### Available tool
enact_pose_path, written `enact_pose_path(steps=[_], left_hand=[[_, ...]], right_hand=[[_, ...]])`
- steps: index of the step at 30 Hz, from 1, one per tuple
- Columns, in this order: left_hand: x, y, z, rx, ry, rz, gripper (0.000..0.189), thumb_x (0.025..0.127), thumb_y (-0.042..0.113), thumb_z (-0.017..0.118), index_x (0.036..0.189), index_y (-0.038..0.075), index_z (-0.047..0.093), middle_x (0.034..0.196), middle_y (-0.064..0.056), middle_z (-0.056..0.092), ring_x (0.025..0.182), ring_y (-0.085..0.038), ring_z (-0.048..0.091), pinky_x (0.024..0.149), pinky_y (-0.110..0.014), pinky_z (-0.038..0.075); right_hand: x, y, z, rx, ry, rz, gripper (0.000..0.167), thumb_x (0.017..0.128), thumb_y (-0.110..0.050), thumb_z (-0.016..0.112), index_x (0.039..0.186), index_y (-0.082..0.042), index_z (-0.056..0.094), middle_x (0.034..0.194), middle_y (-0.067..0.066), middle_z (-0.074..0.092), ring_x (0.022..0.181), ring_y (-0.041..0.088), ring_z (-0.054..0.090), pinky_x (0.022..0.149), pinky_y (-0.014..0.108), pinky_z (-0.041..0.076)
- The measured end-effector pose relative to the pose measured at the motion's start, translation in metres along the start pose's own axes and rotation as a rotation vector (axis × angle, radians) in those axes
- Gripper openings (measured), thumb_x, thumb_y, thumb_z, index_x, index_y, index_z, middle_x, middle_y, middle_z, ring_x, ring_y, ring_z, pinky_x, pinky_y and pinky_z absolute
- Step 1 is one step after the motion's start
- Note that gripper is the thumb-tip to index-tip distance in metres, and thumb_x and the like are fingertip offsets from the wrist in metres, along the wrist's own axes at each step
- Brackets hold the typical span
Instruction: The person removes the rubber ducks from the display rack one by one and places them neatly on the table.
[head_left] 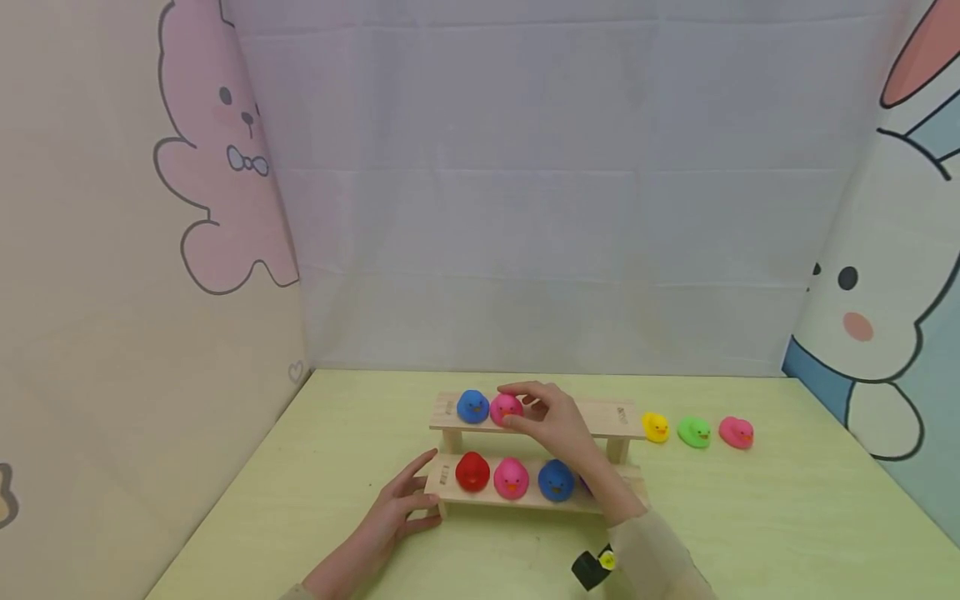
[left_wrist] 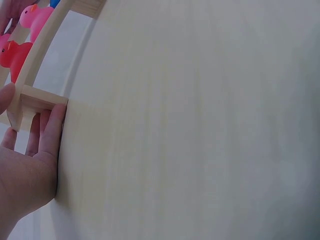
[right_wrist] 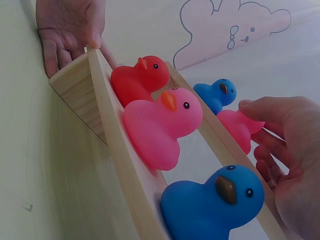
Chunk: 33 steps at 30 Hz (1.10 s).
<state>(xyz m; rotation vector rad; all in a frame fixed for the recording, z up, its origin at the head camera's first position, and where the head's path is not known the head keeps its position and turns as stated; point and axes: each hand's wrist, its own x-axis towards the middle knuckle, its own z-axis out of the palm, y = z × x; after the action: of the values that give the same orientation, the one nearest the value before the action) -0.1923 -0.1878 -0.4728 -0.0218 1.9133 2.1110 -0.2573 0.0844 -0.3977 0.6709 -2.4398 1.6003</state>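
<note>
On the upper board of a two-tier wooden stand [head_left: 577, 414], my right hand [head_left: 557, 423] pinches a pink rubber duck [head_left: 504, 408] between thumb and fingers. Right beside that duck sits a blue duck [head_left: 472, 406]. My left hand [head_left: 390, 510] holds the left end of the lower board, thumb at the board's corner and fingers against the end leg [left_wrist: 46, 97]. Along the lower board stand a red duck [right_wrist: 137, 77], another pink duck [right_wrist: 162, 127] and another blue duck [right_wrist: 212, 205]. A purplish duck [head_left: 585, 485] shows partly behind my right forearm.
Right of the stand, a yellow duck [head_left: 656, 427], a green duck [head_left: 694, 432] and a further pink duck [head_left: 737, 432] sit in a row on the pale table [head_left: 787, 517]. A small black and yellow object [head_left: 591, 570] is near my right sleeve. White cloth [head_left: 525, 208] hangs behind.
</note>
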Motion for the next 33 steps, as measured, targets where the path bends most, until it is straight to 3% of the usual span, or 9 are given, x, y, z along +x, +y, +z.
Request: enact_pose_path(steps=[20, 27, 29, 33], left_hand=[[0.000, -0.001, -0.001, -0.004, 0.005, -0.018, 0.078, 0.088, 0.012, 0.069, 0.155, 0.015, 0.029, 0.131, -0.020, 0.048, 0.103, -0.026, 0.060, 0.088, -0.045, 0.052], [-0.002, -0.002, -0.003, 0.002, 0.014, -0.021, 0.078, 0.088, 0.011, 0.069, 0.155, 0.015, 0.028, 0.130, -0.020, 0.049, 0.103, -0.026, 0.060, 0.088, -0.045, 0.052], [-0.002, -0.001, -0.004, 0.001, 0.014, -0.020, 0.079, 0.088, 0.012, 0.069, 0.155, 0.015, 0.028, 0.130, -0.019, 0.049, 0.103, -0.026, 0.060, 0.088, -0.045, 0.052], [-0.002, -0.002, -0.005, -0.004, 0.017, -0.021, 0.079, 0.088, 0.011, 0.069, 0.155, 0.015, 0.028, 0.130, -0.019, 0.049, 0.103, -0.026, 0.060, 0.087, -0.045, 0.052]], right_hand=[[-0.002, -0.001, -0.003, 0.041, 0.012, -0.020, 0.042, 0.084, -0.022, 0.079, 0.124, -0.020, 0.068, 0.106, -0.004, 0.060, 0.097, 0.019, 0.054, 0.084, 0.035, 0.048], [-0.005, -0.010, -0.018, 0.034, 0.030, -0.095, 0.040, 0.087, -0.015, 0.075, 0.126, -0.011, 0.066, 0.113, 0.000, 0.065, 0.099, 0.022, 0.054, 0.084, 0.041, 0.047], [-0.009, -0.023, -0.025, 0.025, 0.041, -0.106, 0.039, 0.087, -0.010, 0.074, 0.125, -0.007, 0.065, 0.114, 0.005, 0.065, 0.100, 0.027, 0.055, 0.083, 0.041, 0.047], [-0.015, -0.029, -0.041, 0.012, 0.061, -0.141, 0.040, 0.087, -0.008, 0.073, 0.126, -0.009, 0.065, 0.116, 0.003, 0.065, 0.100, 0.026, 0.054, 0.083, 0.040, 0.047]])
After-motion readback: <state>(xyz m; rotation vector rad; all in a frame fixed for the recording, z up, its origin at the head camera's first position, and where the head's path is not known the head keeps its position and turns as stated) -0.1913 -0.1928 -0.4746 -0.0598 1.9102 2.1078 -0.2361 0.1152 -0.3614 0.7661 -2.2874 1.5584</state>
